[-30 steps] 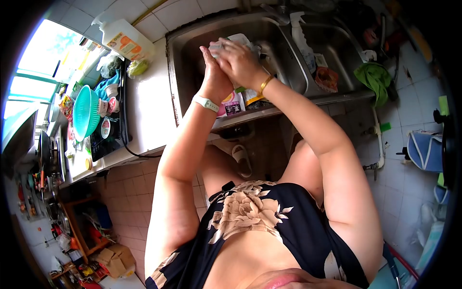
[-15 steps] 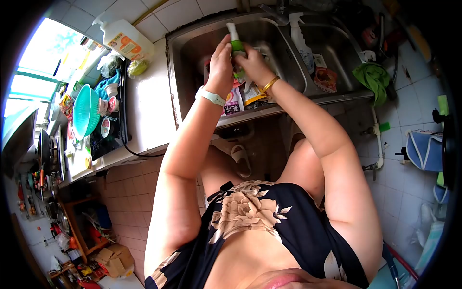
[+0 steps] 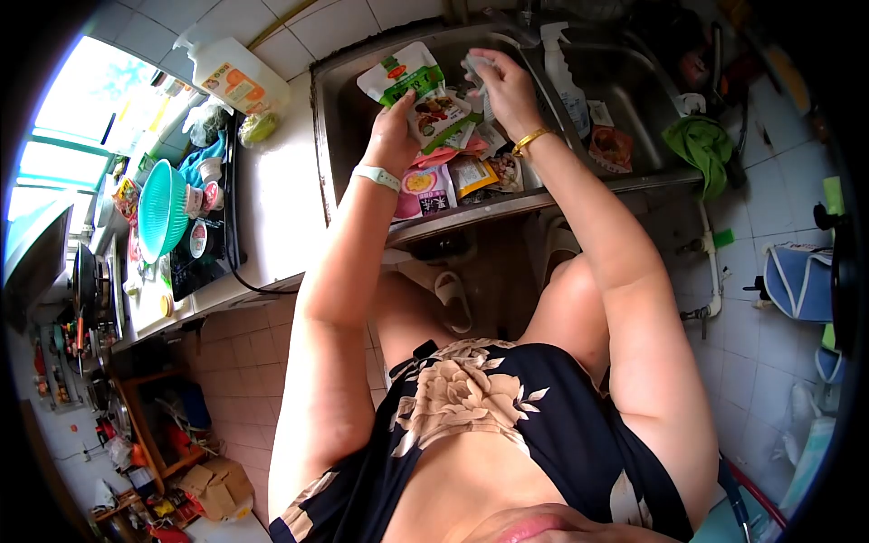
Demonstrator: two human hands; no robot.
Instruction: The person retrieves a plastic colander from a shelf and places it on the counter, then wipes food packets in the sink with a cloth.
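Over the left sink basin, my left hand [image 3: 395,136] holds a green and white food packet [image 3: 433,107] by its lower left side, printed face up. To its right, my right hand [image 3: 509,90] is closed round a pale grey cloth [image 3: 478,76], which is raised a little apart from the packet. Below my hands, more packets lie along the basin's near edge: a pink and purple one [image 3: 424,188] and a yellow one [image 3: 472,174].
The steel double sink [image 3: 326,136] has a spray bottle [image 3: 563,81] between its basins. A reddish packet [image 3: 611,149] is in the right basin, with a green cloth [image 3: 701,149] at its corner. Left are a large pump bottle [image 3: 237,80] and a turquoise basket [image 3: 163,213].
My hands have moved apart. The green and white packet, edge-on between them before, now faces up in my left hand. My right hand has shifted right with the cloth.
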